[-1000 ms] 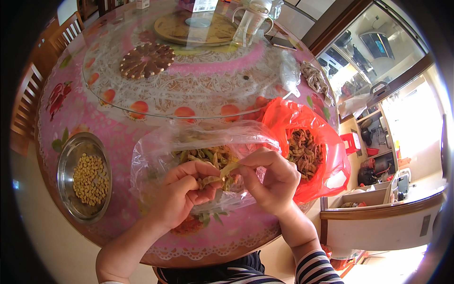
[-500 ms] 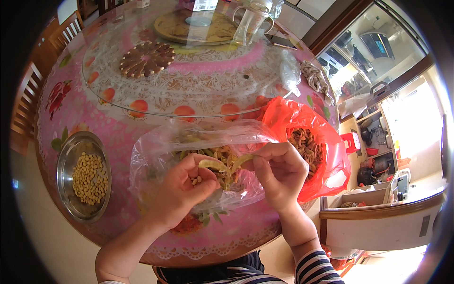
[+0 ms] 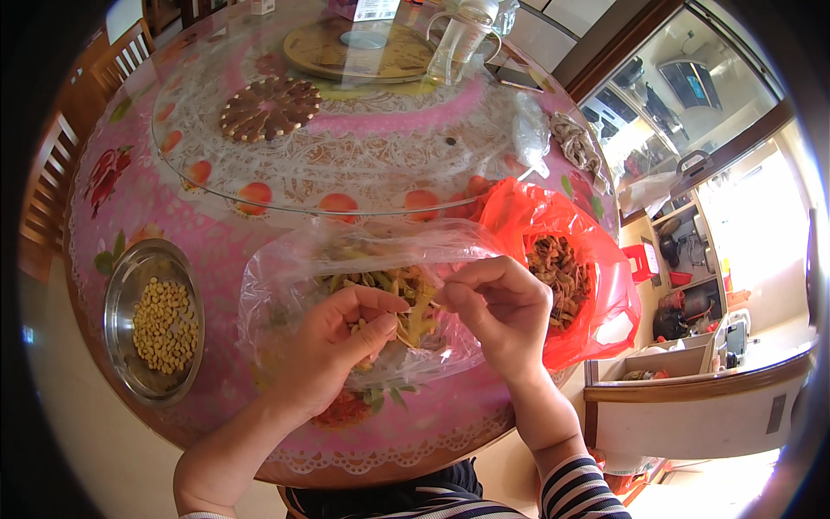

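Note:
My left hand (image 3: 346, 337) is curled above the clear plastic bag (image 3: 290, 281), thumb and forefinger close together. A few pale yellow beans (image 3: 355, 326) show in its curled fingers. My right hand (image 3: 501, 316) is pinched just to the right of it, at the upper end of a split yellow-green bean pod (image 3: 421, 318); its fingertips partly hide the hold. Under both hands the bag lies open, with several green and yellowish pods (image 3: 380, 279) in it. At the left, a round steel dish (image 3: 115, 333) holds many shelled beans (image 3: 164, 327).
A red plastic bag (image 3: 609, 285) of brownish dried pieces (image 3: 558, 268) stands right of the clear bag. Farther back are a glass turntable (image 3: 380, 186), a brown flower-shaped mat (image 3: 270, 108), a round wooden board (image 3: 320, 52), a clear bottle (image 3: 454, 48), a phone (image 3: 517, 76) and a crumpled cloth (image 3: 577, 143).
The two pod halves, earlier spread between my hands, no longer show there; one pod piece hangs lower, over the bag. My left fingers have closed more, and my right hand has shifted slightly left.

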The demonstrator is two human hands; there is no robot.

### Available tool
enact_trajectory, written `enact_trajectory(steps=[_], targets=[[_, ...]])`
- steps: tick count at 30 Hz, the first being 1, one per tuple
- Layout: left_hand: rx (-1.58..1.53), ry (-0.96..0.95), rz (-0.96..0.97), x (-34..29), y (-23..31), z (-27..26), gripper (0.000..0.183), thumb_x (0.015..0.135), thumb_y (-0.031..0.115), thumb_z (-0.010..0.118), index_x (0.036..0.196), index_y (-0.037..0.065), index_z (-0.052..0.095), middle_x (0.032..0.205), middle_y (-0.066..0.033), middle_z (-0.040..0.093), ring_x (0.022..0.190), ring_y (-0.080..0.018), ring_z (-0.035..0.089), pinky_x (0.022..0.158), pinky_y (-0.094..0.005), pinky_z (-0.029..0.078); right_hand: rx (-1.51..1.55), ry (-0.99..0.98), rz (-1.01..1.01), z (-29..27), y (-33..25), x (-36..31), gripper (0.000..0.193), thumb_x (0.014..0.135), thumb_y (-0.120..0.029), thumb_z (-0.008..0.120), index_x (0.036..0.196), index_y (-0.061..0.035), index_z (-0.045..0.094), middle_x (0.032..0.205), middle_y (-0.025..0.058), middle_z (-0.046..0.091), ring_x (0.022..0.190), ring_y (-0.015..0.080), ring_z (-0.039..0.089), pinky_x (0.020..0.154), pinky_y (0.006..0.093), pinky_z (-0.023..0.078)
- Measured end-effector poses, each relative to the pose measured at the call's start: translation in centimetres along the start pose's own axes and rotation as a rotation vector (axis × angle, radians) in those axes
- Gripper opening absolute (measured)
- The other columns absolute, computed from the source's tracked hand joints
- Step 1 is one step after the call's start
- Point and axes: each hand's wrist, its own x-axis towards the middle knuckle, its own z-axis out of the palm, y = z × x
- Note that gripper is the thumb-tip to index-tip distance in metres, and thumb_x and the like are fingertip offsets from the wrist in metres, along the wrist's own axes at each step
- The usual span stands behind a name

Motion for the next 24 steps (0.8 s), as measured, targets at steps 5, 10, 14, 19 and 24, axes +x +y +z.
enact_trajectory(steps=[5, 10, 14, 19, 24], targets=[[-0.036, 0.003, -0.013, 0.1, 0.2, 0.0, 0.021, 0.094, 0.019, 0.056, 0.106, 0.002, 0.057, 0.077, 0.0002, 0.052, 0.063, -0.0052, 0.042, 0.056, -0.0187, 0.032, -0.204, -0.168, -0.028, -0.5, -0.3, 0.2, 0.012, 0.074, 0.006, 0.069, 0.084, 0.0017, 0.063, 0.083, 0.0071, 0.065, 0.069, 0.0115, 0.060, 0.065, 0.0256, 0.047], [-0.061, 0.012, 0.062, 0.2, 0.4, -0.3, 0.020, 0.095, 0.021, 0.053, 0.103, 0.003, 0.057, 0.076, 0.0003, 0.052, 0.061, -0.0050, 0.040, 0.055, -0.0187, 0.031, -0.556, -0.376, -0.269, -0.7, 0.0, 0.5, 0.015, 0.065, -0.003, 0.076, 0.071, -0.0052, 0.063, 0.077, 0.0061, 0.061, 0.066, 0.0191, 0.054, 0.062, 0.0314, 0.043], [-0.019, 0.063, 0.059, 0.2, 0.6, -0.1, 0.016, 0.094, 0.018, 0.053, 0.100, 0.003, 0.056, 0.072, 0.0014, 0.048, 0.060, -0.0058, 0.039, 0.055, -0.0195, 0.032, -0.827, -0.414, -0.416, 0.4, 0.7, 0.2, 0.020, 0.062, -0.009, 0.078, 0.070, -0.0077, 0.060, 0.071, 0.0036, 0.055, 0.072, 0.0239, 0.051, 0.063, 0.0351, 0.044], [0.014, 0.117, 0.057, 0.1, 0.5, 0.3, 0.014, 0.090, 0.013, 0.061, 0.099, 0.004, 0.057, 0.075, 0.0020, 0.051, 0.065, -0.0054, 0.045, 0.059, -0.0191, 0.036, -0.614, -0.391, -0.271, 0.4, 0.3, 0.2, 0.019, 0.061, -0.002, 0.076, 0.071, -0.0067, 0.060, 0.072, 0.0029, 0.056, 0.072, 0.0218, 0.052, 0.064, 0.0323, 0.044], [0.062, 0.020, 0.046, -0.2, 0.0, 0.2, 0.013, 0.087, 0.011, 0.066, 0.096, 0.004, 0.059, 0.082, 0.0019, 0.055, 0.072, -0.0042, 0.050, 0.065, -0.0188, 0.040, -0.422, -0.317, -0.254, 0.6, -0.3, 0.3, 0.018, 0.062, 0.001, 0.075, 0.073, -0.0053, 0.062, 0.072, 0.0024, 0.060, 0.073, 0.0181, 0.054, 0.064, 0.0295, 0.043]])
